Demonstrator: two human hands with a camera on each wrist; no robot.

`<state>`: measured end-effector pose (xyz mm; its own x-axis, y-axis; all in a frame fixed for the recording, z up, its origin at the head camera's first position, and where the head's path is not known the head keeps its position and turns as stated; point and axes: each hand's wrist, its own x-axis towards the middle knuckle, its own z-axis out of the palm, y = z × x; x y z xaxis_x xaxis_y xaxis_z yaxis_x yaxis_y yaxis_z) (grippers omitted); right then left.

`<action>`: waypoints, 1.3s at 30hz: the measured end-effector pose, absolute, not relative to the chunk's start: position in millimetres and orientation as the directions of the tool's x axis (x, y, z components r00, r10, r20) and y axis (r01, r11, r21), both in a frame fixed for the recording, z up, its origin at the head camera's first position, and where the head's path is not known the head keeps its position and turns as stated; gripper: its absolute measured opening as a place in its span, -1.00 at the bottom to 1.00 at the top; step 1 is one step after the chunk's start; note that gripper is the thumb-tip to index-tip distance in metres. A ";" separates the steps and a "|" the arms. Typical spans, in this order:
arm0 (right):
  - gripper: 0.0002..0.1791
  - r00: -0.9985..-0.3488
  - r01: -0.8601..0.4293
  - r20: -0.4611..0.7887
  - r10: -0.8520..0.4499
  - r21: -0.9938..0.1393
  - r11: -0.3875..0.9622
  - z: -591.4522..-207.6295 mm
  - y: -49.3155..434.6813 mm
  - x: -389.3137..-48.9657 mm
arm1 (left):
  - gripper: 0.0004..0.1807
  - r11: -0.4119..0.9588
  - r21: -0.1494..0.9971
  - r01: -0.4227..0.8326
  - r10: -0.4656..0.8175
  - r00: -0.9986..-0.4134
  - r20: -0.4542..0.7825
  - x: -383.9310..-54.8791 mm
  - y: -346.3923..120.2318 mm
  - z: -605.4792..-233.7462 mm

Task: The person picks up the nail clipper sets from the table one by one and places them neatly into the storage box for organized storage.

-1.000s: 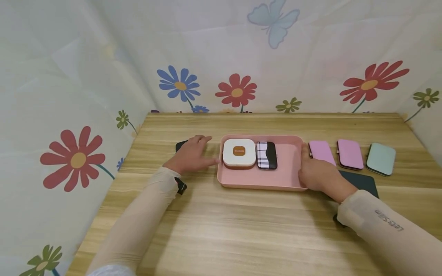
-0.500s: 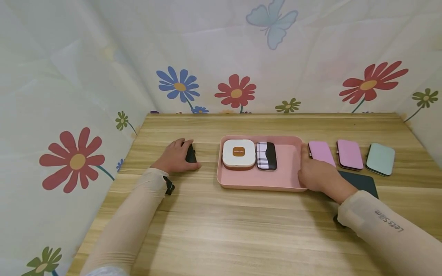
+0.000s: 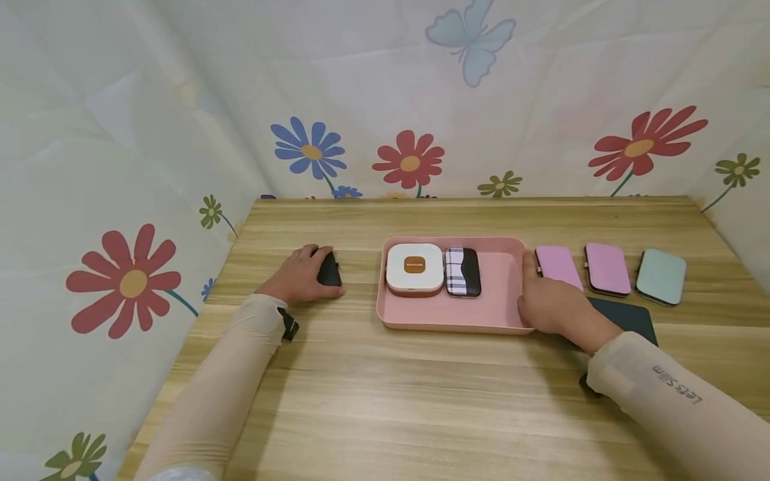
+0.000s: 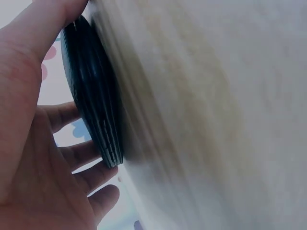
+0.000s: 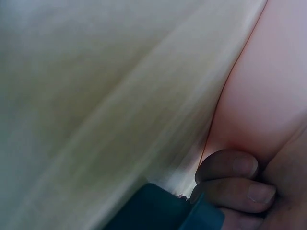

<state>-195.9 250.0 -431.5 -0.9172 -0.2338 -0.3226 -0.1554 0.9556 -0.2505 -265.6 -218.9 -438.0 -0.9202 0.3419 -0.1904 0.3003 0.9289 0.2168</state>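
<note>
My left hand (image 3: 301,272) lies on the table left of the pink tray (image 3: 499,297) and grips a small black case (image 3: 329,269). In the left wrist view the black case (image 4: 93,100) stands tipped on its edge against the wood, thumb over it and fingers (image 4: 81,158) behind it. My right hand (image 3: 550,304) holds the tray's right edge, thumb along the rim. The right wrist view shows its curled fingertips (image 5: 230,167) against the tray wall (image 5: 268,86). A white square case (image 3: 415,267) and a plaid case (image 3: 462,271) lie in the tray.
Right of the tray lie two pink cases (image 3: 558,266) (image 3: 607,268) and a mint case (image 3: 660,276). A dark teal case (image 3: 628,317) sits under my right wrist. Flowered cloth walls close in the back and both sides of the wooden table (image 3: 421,401).
My left hand has moved left from the tray's edge to the black case and closed round it. The right hand and the tray have stayed put.
</note>
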 end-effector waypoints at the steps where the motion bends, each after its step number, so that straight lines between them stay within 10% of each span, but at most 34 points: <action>1: -0.04 -0.917 -0.157 -0.322 -0.235 -0.251 0.955 -431.6 250.2 -195.9 | 0.14 0.928 0.222 0.300 0.344 -0.918 -0.197 -265.5 -219.8 -437.3; 39: -0.02 -0.898 -0.167 -0.354 -0.261 -0.274 0.947 -427.2 251.6 -197.8 | 0.18 0.881 0.274 0.385 0.427 -0.897 -0.114 -250.5 -191.9 -408.3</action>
<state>-197.8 251.6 -427.2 -0.8982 -0.2606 -0.3542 -0.1666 0.9471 -0.2742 -250.5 -191.9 -408.3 -0.8971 0.4269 -0.1137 0.3847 0.8815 0.2737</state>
